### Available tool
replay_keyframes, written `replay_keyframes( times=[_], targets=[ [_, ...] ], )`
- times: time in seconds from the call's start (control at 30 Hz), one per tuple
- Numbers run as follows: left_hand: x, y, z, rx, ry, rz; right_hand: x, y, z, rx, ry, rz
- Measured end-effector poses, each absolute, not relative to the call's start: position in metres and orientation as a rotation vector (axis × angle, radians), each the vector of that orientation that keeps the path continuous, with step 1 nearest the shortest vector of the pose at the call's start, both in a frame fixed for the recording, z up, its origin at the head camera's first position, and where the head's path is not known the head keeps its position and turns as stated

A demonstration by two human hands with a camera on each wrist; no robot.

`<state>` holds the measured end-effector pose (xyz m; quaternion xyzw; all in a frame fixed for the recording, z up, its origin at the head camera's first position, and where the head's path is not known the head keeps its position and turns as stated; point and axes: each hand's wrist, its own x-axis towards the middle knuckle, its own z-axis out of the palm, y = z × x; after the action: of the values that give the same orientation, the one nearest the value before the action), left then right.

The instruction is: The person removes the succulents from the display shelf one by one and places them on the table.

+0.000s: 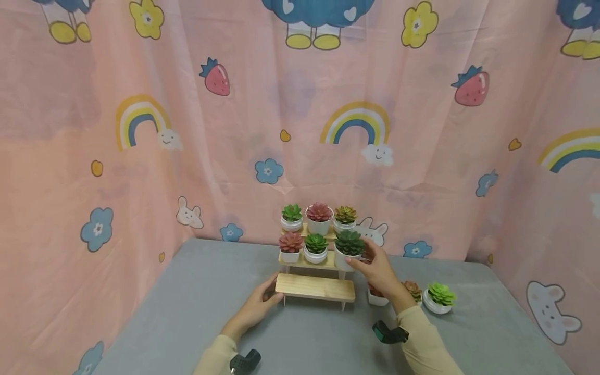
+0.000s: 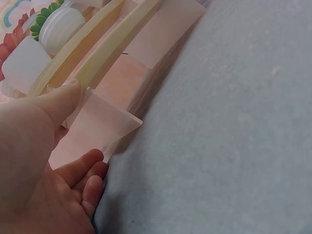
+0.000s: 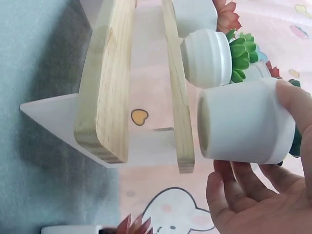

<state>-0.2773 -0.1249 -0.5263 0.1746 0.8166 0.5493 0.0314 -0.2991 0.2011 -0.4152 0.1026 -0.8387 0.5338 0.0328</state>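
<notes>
A pink printed curtain (image 1: 300,179) forms the backdrop. Before it, a grey surface (image 1: 201,291) carries a three-step wooden stand (image 1: 315,287) on pale side supports.

The person's left hand (image 1: 255,304) is found at the left end of the lowest step, gripping it with the thumb against the board's edge; in the left wrist view the lower fingers are bent loosely beside the side support. The right hand (image 1: 380,271) is grasping the white pot of a dark green succulent (image 1: 349,250), thumb on one side and fingers on the other. This pot is at the right end of the middle step; whether its base is touching the board cannot be determined with confidence from the right wrist view.

Left of it on the same step are noted a green succulent (image 1: 315,248) in a ribbed pot and a pinkish-red succulent (image 1: 290,246). The top step bears, left to right, a small green plant (image 1: 291,217), a dusky pink rosette (image 1: 319,217) and a yellow-red plant (image 1: 345,217).

On the surface, right of the stand, are a bright green succulent (image 1: 439,298), a brownish-orange plant (image 1: 412,290) and a partly hidden pot (image 1: 377,298).
</notes>
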Motion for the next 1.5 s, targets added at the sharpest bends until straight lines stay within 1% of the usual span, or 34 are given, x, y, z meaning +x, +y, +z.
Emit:
replay_keyframes(
  times=[0.3,0.7,0.9,1.17,1.33,1.5],
  targets=[
    [-0.28,-0.131,-0.528,0.508,2.527,1.688,-0.286,0.211,-0.413,0.358,-2.52,1.689],
    [-0.281,-0.127,-0.528,0.549,2.512,1.709,-0.254,0.241,-0.415,0.443,-2.451,1.744],
    [-0.283,-0.128,-0.529,0.518,2.497,1.714,-0.243,0.249,-0.413,0.34,-2.526,1.711],
    [-0.281,-0.126,-0.529,0.512,2.494,1.716,-0.231,0.262,-0.423,0.243,-2.652,1.547],
    [-0.282,-0.126,-0.53,0.507,2.497,1.717,-0.227,0.267,-0.431,0.234,-2.653,1.604],
    [-0.281,-0.127,-0.53,0.5,2.492,1.714,-0.224,0.272,-0.439,0.169,-2.695,1.63]
  ],
)
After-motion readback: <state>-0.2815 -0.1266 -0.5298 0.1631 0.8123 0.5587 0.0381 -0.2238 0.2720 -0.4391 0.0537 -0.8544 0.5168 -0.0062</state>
